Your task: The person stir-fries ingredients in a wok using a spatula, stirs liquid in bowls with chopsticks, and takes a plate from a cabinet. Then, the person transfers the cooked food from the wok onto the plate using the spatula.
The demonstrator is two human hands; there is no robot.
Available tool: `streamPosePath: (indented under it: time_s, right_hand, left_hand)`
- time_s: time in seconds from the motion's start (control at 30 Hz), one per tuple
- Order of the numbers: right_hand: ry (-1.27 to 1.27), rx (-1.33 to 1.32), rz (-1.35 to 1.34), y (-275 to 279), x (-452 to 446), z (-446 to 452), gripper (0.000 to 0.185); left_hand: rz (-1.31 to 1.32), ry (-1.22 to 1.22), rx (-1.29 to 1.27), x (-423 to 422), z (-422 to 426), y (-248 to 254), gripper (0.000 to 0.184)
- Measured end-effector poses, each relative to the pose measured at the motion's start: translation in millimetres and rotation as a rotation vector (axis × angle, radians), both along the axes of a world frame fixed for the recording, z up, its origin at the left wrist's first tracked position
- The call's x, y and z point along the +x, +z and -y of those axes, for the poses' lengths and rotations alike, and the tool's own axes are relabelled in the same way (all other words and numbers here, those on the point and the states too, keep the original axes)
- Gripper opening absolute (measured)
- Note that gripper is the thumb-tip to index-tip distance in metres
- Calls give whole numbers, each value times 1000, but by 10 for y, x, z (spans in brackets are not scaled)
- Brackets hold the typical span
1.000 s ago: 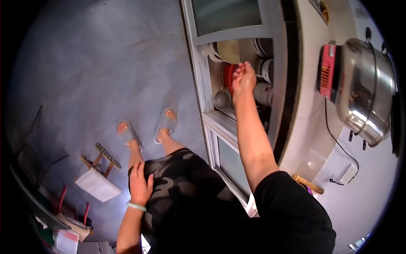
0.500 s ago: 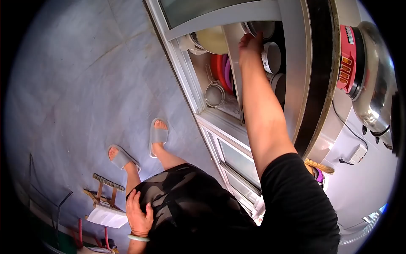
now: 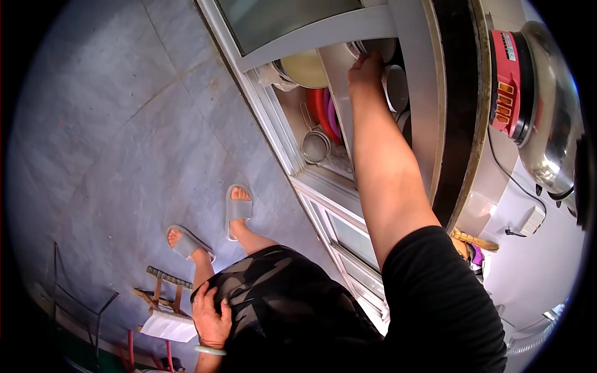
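My right hand [image 3: 367, 69] reaches into an open cabinet [image 3: 429, 124], its fingers curled at the rims of round metal pans [image 3: 379, 46]. The fingertips are partly hidden, so what they grip cannot be made out. A round light-coloured container [image 3: 395, 88] stands beside that wrist. Left of a shelf board [image 3: 336, 71] are a cream-coloured basin [image 3: 305, 69], a red basin [image 3: 316, 102], a purple basin [image 3: 331, 115] and a wire strainer [image 3: 316, 147]. My left hand [image 3: 212, 317], with a pale bangle at the wrist, lies open on my thigh, holding nothing.
Sliding glass doors [image 3: 292, 28] border the cabinet below a dark counter edge [image 3: 460, 112]. On the counter sit a red appliance with a metal pot [image 3: 547, 112], a white plug block [image 3: 533, 221] and a brush [image 3: 476, 240]. A folding stool [image 3: 165, 311] stands behind my feet.
The view has shifted slightly. My right hand stays inside the cabinet by the pans, its thumb now drawn closer to the fingers. My left hand still rests on my thigh.
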State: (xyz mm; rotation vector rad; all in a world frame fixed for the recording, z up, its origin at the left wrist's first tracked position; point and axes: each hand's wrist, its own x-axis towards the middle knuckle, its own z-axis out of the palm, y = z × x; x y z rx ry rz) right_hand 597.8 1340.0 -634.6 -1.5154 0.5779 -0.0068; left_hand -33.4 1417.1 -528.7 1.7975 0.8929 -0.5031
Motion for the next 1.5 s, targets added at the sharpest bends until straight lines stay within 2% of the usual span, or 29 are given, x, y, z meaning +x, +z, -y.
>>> streamPosePath:
  time_s: [0.1, 0.3, 0.4, 0.53, 0.6, 0.67, 0.73, 0.87, 0.9, 1.0, 1.03, 1.13, 1.17, 1.3, 1.33, 1.37, 1.4, 1.47, 1.5]
  right_hand:
    - [-99, -42, -73, 94, -33, -135, 19]
    - [189, -32, -151, 356, -300, -148, 37]
    - [140, 78, -119, 424, -351, -184, 38]
    - [44, 123, 59, 520, -877, -347, 21]
    - [-6, 233, 4, 534, -1111, -283, 11]
    - [-22, 318, 19, 581, -1472, -175, 11]
    - [8, 274, -61, 731, -1804, -69, 13]
    - [145, -75, -169, 695, -2452, 447, 23]
    - [198, -255, -275, 883, -2621, 404, 18]
    - [586, -594, -435, 1014, -2826, 567, 33]
    - [646, -667, -531, 1252, -2884, 397, 36]
    - [925, -1042, -199, 1454, -3047, 269, 37]
    - [957, -940, -298, 1596, -3078, 213, 40]
    - [938, -522, -248, 1821, -3333, 325, 32]
    - [955, -690, -151, 1600, -3418, 489, 33]
    - [1115, -949, -62, 1966, -3587, 563, 34]
    - [1074, -890, -289, 2488, -3728, 543, 32]
    - [971, -820, -340, 2813, -4178, 874, 33]
    - [888, -769, -257, 2705, -4451, 1116, 32]
  left_hand:
    - [-8, 3, -4, 9, -12, 11, 32]
    - [3, 0, 28, -73, 29, -4, 31]
    - [15, 2, 41, -69, 42, 2, 30]
    - [48, 5, 67, -131, 56, 9, 29]
    - [46, 12, 77, -169, 68, 20, 29]
    - [39, 24, 85, -220, 109, 21, 28]
    - [36, 33, 106, -264, 155, 42, 28]
    - [-4, 68, 149, -386, 251, 125, 32]
    - [-5, 120, 148, -464, 287, 137, 33]
    - [-39, 202, 183, -681, 353, 372, 33]
    - [-36, 219, 194, -725, 327, 511, 32]
    - [-21, 334, 199, -904, 250, 897, 31]
    - [-25, 352, 187, -949, 209, 1020, 30]
    - [-14, 202, 284, -1091, 84, 1374, 29]
    - [19, 150, 290, -1175, 40, 1311, 27]
    - [38, 93, 294, -1188, -30, 1393, 27]
    - [67, 17, 286, -1161, -93, 1460, 26]
    - [98, -91, 265, -1213, -293, 1418, 26]
    - [125, -105, 219, -1277, -464, 1336, 26]
